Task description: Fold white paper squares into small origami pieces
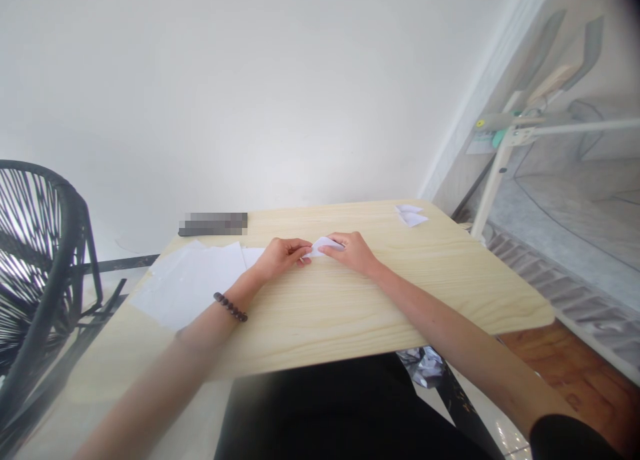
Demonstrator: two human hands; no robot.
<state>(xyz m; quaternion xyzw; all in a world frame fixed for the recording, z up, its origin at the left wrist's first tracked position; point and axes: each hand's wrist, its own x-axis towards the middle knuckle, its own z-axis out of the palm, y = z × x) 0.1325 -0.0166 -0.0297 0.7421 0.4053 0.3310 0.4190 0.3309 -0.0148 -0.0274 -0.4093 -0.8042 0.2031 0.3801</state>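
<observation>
Between my two hands is a small folded piece of white paper (323, 245), held just above the middle of the table. My left hand (281, 257), with a dark bead bracelet on its wrist, pinches the paper's left end between thumb and fingers. On the other end, my right hand (353, 250) is closed, its thumb pressed on the paper's face. The fingers cover part of the folds. White paper sheets (200, 273) lie beside and partly behind my left forearm.
Two folded paper pieces (411, 218) lie at the far right of the wooden table (390, 320). A dark blurred-out object (214, 225) sits at the back left, near the wall. A black woven chair (65, 227) stands left; a white metal frame (493, 193) is at right.
</observation>
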